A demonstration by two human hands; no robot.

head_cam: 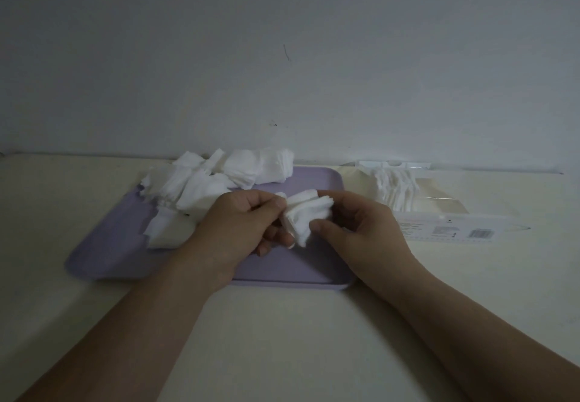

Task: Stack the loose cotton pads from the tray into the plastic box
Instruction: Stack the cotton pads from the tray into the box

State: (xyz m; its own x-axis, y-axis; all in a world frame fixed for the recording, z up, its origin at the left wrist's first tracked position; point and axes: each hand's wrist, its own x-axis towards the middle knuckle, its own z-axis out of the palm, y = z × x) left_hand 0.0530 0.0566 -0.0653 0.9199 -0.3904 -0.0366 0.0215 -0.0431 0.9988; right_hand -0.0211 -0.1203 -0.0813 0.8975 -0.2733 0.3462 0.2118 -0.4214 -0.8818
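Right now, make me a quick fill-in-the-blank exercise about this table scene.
1. The left hand and right hand together hold a bunch of cotton pads above the ____ tray.
2. The loose pile of pads lies on the tray's ____ half.
3. The plastic box sits to the tray's ____.
Missing words: purple; left; right.

The plastic box [445, 210] bears a printed label [455, 230] with a barcode, its text too blurred to read
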